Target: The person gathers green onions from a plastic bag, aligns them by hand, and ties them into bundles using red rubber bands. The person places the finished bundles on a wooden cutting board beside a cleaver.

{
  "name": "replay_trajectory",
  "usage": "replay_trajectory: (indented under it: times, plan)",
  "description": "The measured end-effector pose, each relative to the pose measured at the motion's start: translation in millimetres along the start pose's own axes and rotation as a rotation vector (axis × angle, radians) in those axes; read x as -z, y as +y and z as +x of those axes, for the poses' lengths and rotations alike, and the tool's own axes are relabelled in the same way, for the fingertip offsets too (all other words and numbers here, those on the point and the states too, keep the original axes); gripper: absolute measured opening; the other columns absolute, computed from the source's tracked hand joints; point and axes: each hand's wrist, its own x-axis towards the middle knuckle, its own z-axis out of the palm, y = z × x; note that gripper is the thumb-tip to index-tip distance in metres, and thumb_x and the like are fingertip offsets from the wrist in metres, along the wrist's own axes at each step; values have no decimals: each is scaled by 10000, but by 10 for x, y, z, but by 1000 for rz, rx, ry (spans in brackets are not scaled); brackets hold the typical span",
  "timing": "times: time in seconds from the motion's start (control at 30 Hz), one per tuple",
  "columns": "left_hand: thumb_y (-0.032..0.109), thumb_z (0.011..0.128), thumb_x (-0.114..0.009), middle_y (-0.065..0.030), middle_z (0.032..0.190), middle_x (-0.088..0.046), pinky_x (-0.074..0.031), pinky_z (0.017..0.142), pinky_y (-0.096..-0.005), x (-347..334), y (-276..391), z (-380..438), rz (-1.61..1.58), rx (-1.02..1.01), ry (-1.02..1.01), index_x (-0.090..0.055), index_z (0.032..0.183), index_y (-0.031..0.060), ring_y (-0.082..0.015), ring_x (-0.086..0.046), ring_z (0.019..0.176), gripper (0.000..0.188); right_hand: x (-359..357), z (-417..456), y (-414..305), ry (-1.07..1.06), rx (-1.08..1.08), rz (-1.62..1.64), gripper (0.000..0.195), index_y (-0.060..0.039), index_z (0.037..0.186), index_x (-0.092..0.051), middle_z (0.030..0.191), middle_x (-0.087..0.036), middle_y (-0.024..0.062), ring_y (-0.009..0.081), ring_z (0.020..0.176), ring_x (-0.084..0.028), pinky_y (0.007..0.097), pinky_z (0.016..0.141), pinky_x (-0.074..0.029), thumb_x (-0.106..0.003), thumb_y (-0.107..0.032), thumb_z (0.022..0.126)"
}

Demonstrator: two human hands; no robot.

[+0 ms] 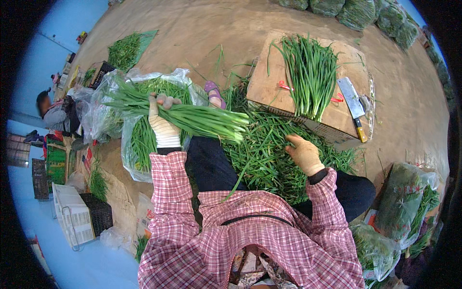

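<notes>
My left hand (pixel 164 121), in a pale knit glove, is closed around a bunch of garlic chives (pixel 202 117). The white stem ends point right, and the leaf tips droop over an open clear plastic bag (pixel 139 175) of greens. My right hand (pixel 304 153), also gloved, hovers with parted fingers and nothing in them over a heap of loose green leaves (pixel 265 155). On a cardboard-topped stand (pixel 267 81) beyond it lies another chive bundle (pixel 312 76), across a red strip (pixel 285 86). A cleaver (pixel 352 101) with a wooden handle rests right of that bundle.
Packed bags of greens (pixel 400 202) stand at the right, with more sacks (pixel 357 14) along the far edge. At left are a white crate (pixel 72 213), a black crate (pixel 96 213) and a seated person (pixel 59 115). A purple shoe (pixel 213 92) shows beside the plastic bag.
</notes>
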Motion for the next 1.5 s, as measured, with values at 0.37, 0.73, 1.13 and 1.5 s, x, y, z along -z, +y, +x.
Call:
replay_trajectory:
  times: [0.37,0.73,1.13,1.5]
  plan:
    - [287,1004,-652,50,695,-474,-372,638,-287,-107,-240,-223,-150,82,-280,-650,1008,120,-88,-430,573,167,66,713,-1067,-81,424,575,684,31,1292,-610,1254,-659,218,356,1296,-556,412,1099,-423,-774,-422,806]
    - [289,1013,-631,74,657,-486,-423,568,-235,24,4,-273,-274,40,-373,-564,954,132,-41,-438,482,181,75,34,-168,-309,-32,349,351,26,1020,-688,977,-738,137,254,909,-718,378,810,-572,-792,-251,832]
    - [286,983,-680,117,599,-473,-432,559,-221,-123,-130,-200,-305,47,-499,-533,932,157,-16,-456,450,202,-86,396,-587,-189,97,103,355,-17,870,-665,838,-642,201,372,841,-673,448,740,-514,-752,-360,846]
    - [290,982,-686,103,578,-480,-412,559,-237,-128,-246,-149,-231,36,-561,-555,937,133,-29,-452,451,209,-413,-46,-426,-246,-482,1399,437,58,1173,-650,853,-693,69,142,739,-644,272,708,-521,-745,-279,912]
